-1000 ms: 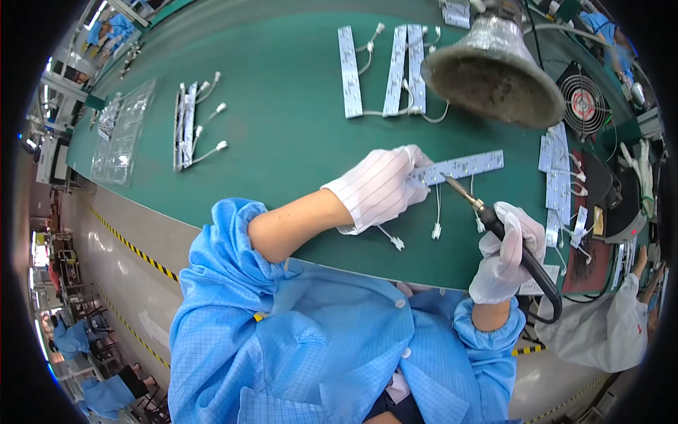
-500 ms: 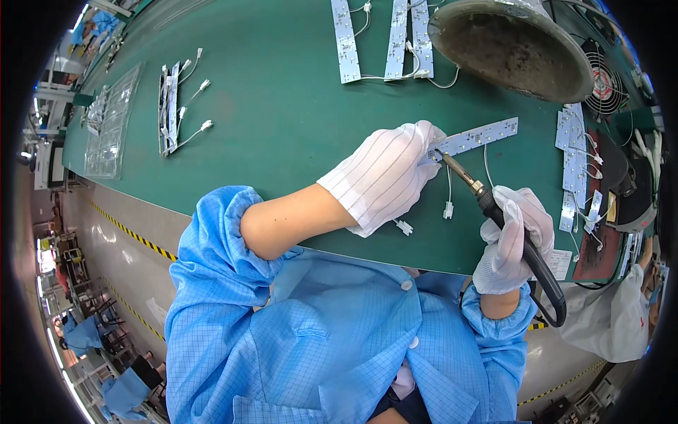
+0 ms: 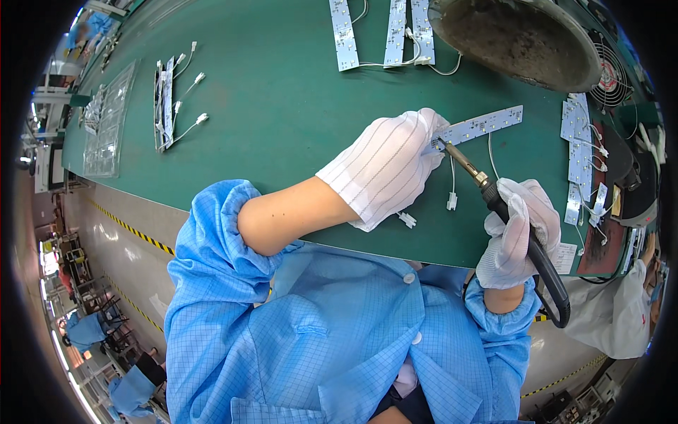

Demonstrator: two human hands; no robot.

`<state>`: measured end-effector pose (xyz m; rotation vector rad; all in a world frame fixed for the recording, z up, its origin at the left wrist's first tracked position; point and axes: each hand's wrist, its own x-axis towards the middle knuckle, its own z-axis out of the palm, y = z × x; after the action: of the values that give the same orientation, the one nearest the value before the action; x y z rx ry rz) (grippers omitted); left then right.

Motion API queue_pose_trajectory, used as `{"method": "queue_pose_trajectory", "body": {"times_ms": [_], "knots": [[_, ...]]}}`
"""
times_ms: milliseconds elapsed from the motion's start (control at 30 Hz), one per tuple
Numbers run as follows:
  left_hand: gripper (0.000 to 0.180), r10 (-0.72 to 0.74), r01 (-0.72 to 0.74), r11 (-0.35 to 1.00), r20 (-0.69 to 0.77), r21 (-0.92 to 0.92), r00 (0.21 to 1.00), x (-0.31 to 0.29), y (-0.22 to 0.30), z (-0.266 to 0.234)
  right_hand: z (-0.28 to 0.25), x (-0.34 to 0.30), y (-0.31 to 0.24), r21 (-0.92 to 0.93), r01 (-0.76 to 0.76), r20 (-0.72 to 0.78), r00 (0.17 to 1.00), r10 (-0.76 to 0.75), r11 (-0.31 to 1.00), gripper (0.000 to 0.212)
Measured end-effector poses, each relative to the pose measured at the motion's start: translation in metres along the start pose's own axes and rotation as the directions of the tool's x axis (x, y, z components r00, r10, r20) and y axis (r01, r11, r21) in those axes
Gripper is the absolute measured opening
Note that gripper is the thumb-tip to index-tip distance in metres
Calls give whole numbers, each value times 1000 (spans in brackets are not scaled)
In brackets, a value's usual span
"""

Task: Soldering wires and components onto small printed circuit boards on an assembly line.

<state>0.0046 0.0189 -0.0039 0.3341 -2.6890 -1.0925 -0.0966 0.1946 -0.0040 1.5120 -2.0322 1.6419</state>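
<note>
- The left hand pinched the near end of a light strip between its fingers; the strip's free end pointed toward 2 o'clock, above the green tabletop.
- At 4 o'clock from the left hand, the right hand had its fingers wrapped around the handle of a soldering iron.
- The iron's tip met the strip's outline just beside the left fingers, its shaft coming in from between 4 and 5 o'clock; whether the tip pressed on the surface could not be told.
- The step in hand looked like soldering at the gripped end.
- The next move seemed to call for a still strip, a light tip and left fingers kept off the hot metal.
- Other strips lay at 12 o'clock from the left hand, with a stack at 3 o'clock.
</note>
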Motion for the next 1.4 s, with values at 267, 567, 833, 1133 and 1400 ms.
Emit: {"method": "queue_pose_trajectory", "body": {"times_ms": [267,567,833,1133,1400], "knots": [[25,33,-33,999,-12,-17,999,2,-3,-3,-2,1,3,-77,146,10,989,-146,986,16],[30,-61,62,996,26,-62,998,4,1,-7,-4,-3,1,3,7,-5,1000,-7,1000,16],[25,-71,72,996,35,-49,997,4,2,-7,0,-1,3,-27,111,3,994,-111,993,18],[32,22,-72,923,136,378,990,-1,7,-30,-12,-5,6,3,64,-75,995,-63,998,13],[56,-178,29,817,203,576,963,13,39,-31,-13,-5,6,-126,67,-114,990,-81,990,15]]}}
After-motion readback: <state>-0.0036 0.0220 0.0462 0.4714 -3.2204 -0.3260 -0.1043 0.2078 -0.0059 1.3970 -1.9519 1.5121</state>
